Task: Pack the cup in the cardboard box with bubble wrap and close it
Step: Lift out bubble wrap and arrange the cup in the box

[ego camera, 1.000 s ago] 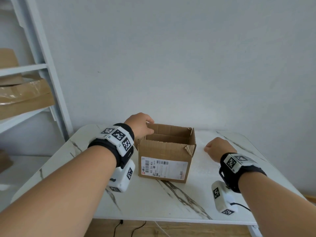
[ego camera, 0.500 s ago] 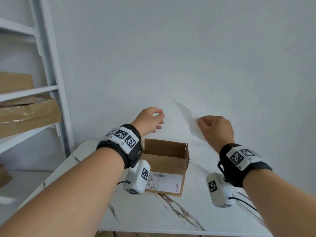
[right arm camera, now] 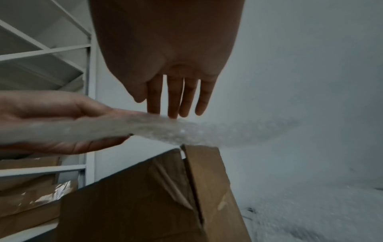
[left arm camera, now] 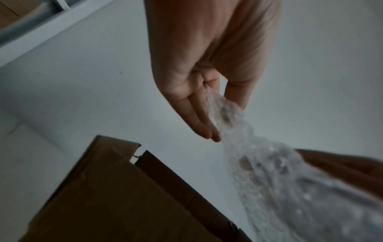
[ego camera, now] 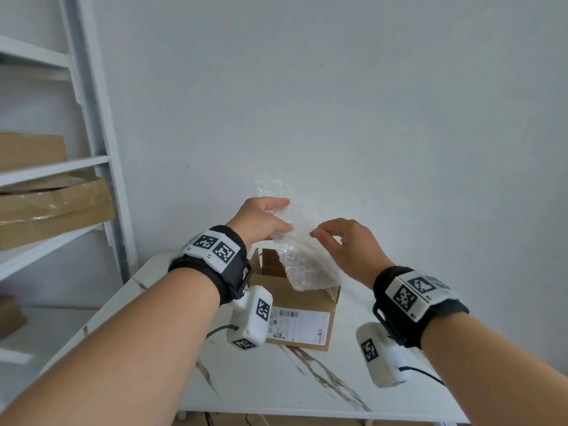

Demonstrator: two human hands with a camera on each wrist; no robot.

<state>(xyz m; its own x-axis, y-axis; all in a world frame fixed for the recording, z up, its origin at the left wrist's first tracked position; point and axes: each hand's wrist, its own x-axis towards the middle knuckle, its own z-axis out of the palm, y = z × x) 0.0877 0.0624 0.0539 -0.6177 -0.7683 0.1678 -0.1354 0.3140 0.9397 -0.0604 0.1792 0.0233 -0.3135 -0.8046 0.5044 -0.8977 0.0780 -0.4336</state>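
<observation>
A clear sheet of bubble wrap (ego camera: 302, 256) hangs in the air above the open brown cardboard box (ego camera: 301, 315), which stands on the white marble-look table (ego camera: 276, 379). My left hand (ego camera: 284, 216) pinches the wrap's upper part between thumb and fingers; the left wrist view shows the bubble wrap (left arm camera: 259, 172) running down from that pinch over the box (left arm camera: 124, 196). My right hand (ego camera: 325, 235) has straight fingers whose tips touch the bubble wrap (right arm camera: 165, 129) from the right. The box (right arm camera: 145, 196) has its flaps up. No cup shows in any view.
A white shelf unit (ego camera: 92, 149) stands left of the table, with flat cardboard boxes (ego camera: 52, 207) on its shelves. A plain wall lies close behind the table. More bubble wrap (right arm camera: 311, 212) lies on the table to the right of the box.
My right hand lifted the bubble wrap off the table. My left hand left the box's edge, rose and took hold of the wrap; my right hand's pinch gave way to straight fingers.
</observation>
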